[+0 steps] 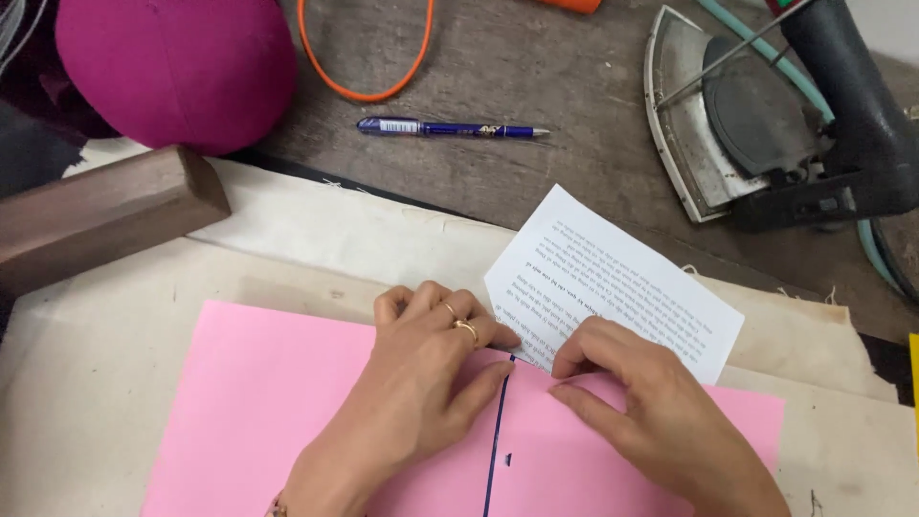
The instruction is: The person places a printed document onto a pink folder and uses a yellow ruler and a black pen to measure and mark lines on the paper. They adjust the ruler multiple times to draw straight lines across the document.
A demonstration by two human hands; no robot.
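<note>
Work at the top edge of the pink sheet (258, 402), lying flat on the cream cloth (96, 364) that covers the near part of the counter (555, 77), with both hands meeting where the dark blue line (496, 431) reaches that edge.

Press down with the left hand (421, 383), laid open and flat, fingers together, gripping nothing, fingertips just left of the line's top end. Spread that pressure along the edge rather than on one spot, to stop the paper from creeping on the soft cloth.

Pinch lightly with the right hand (641, 402), fingers curled in close just right of the line; seemingly closed on the edge of the pink sheet, though hard to tell whether thumb and forefinger truly grip it or only bear on it. Hold close to the line, not out toward the corner, for control of the paper exactly there.

Mind the white printed sheet (622, 278), tucked partly under both hands and touching the pink edge: avoid catching it in the same pinch.

Leave the line itself uncovered between the two hands, and take it as the guide.

Well apart on the bare wood and of no trouble here: blue pen (450, 127), orange cord (364, 86), iron (737, 115). Also clear of the hands: wooden block (96, 215) and magenta cushion (172, 67) at the far left.
</note>
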